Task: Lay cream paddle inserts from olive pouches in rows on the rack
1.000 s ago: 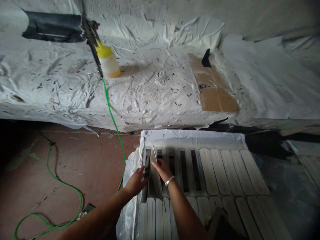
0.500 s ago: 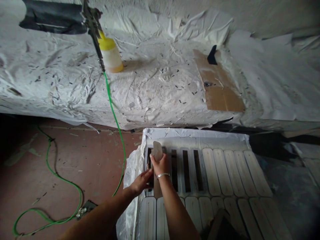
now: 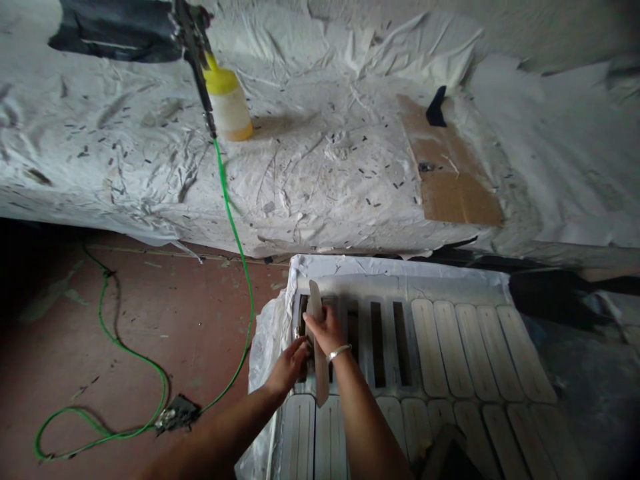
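My right hand [image 3: 329, 331], with a bracelet at the wrist, is closed on a long pale strip-shaped panel [image 3: 321, 381] with a rounded end. The panel stands on edge, tilted, above a frame with slots. Close to the panel's left face is my left hand [image 3: 289, 365], fingers pinched together. A small shiny piece [image 3: 298, 332] shows by its fingertips; whether the fingers hold it cannot be made out. Beneath both hands lies a white-wrapped tray [image 3: 400, 268] with several dark open slots [image 3: 377, 343] and rows of similar pale panels [image 3: 453, 347].
Behind stands a ledge under white sheeting [image 3: 310, 167], bearing a spray gun [image 3: 195, 60] with a yellow-topped bottle [image 3: 230, 107] and a cardboard piece [image 3: 457, 180]. A green hose [image 3: 237, 233] runs down to the reddish floor [image 3: 165, 300]. Crumpled plastic [image 3: 265, 347] hangs at the tray's left.
The panel in my right hand has turned from its broad face to its edge and now reaches further down. My left hand has shifted slightly towards it. The whole view has moved a little.
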Demonstrator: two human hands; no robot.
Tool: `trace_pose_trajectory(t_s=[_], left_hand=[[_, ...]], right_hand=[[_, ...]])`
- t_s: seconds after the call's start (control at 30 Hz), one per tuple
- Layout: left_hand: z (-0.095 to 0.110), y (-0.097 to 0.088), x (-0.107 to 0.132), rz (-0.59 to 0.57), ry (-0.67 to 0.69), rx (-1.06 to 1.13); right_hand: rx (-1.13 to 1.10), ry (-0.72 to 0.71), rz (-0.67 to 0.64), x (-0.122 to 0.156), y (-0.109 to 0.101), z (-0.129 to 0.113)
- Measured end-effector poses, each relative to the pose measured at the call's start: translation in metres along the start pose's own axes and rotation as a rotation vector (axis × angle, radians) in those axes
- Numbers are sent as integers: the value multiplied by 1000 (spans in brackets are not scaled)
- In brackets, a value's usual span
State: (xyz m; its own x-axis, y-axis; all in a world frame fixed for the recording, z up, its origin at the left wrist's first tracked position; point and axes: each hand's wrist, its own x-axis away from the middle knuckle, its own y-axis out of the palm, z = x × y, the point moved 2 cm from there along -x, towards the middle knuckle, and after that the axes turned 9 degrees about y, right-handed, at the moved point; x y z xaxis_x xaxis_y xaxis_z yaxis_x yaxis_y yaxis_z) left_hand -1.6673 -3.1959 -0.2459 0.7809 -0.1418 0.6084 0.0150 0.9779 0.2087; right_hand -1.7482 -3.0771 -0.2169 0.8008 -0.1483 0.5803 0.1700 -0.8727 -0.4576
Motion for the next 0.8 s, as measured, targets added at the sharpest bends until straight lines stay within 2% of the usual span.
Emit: trace_pose_trajectory(t_s=[0.1,0.17,0.2,0.23,0.27,0.33,0.37,0.4,0.43,0.47,0.53,0.6,0.63,0.7,0.73,0.77,0.8], left_hand=[[33,-32,-7,149,274,-105],[58,-51,-8,196,338,-97],[70,-57,-8,148,327,-108],[80,-59,-7,41,299,-144],[88,-59,-5,-127,269,-210],[94,-54,5,-535,211,-386],[93,-50,12,-691,193,-446],[89,-46,19,-780,185,-465],[84,-43,27,-794,173,-434],[78,-39,34,-757,144,-361],[62,-32,50,-611,46,-128],[49,-27,66,-456,-39,80],[43,-24,74,-384,-61,152],[34,-21,86,-259,-76,247],[31,-21,90,-210,-79,276],[28,-20,92,-170,-83,300],[25,-20,92,-132,-86,312]], right_hand=[[76,-100,-242,24,-19,-14],[271,-185,-353,45,-24,-23],[393,-237,-409,55,-24,-26],[518,-307,-471,64,-23,-28],[636,-391,-535,73,-21,-30],[830,-564,-605,89,-18,-33],[902,-632,-600,95,-18,-35],[951,-683,-569,99,-19,-37],[975,-722,-525,103,-22,-40],[974,-758,-471,106,-26,-43],[913,-839,-341,108,-36,-45],[794,-878,-91,106,-46,-39],[713,-839,81,102,-50,-31],[484,-635,394,93,-51,-3],[339,-489,464,88,-46,16],[198,-365,439,83,-35,35],[61,-236,344,78,-22,52]])
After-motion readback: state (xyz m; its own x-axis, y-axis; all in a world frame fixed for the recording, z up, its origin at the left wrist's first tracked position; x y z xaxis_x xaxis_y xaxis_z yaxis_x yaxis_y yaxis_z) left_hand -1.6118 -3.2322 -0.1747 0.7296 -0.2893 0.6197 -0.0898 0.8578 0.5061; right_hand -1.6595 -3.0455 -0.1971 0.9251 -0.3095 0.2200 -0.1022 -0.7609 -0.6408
